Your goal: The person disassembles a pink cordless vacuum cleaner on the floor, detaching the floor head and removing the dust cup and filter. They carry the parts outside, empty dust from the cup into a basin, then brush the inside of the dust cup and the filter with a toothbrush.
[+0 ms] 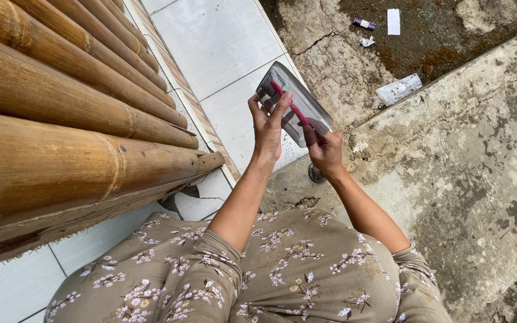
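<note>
My left hand (268, 122) grips a clear, smoky-tinted plastic container (306, 103) by its near end, thumb pressed on its side. My right hand (325, 152) holds the lower corner of the same container and pinches the end of a pink stick-like tool (289, 105) that lies across or inside the clear plastic. Both arms reach out over my lap, which is covered in olive cloth with pink flowers (294, 269). The container hangs above white floor tiles (222, 48) near where they meet rough concrete.
A wall of thick bamboo poles (61, 101) fills the left side. Cracked, stained concrete (468, 155) spreads to the right, with a round metal drain (316, 174) below my right wrist. Litter lies farther off: a crumpled clear wrapper (398, 89), a white slip (393, 21), a small tube (364, 24).
</note>
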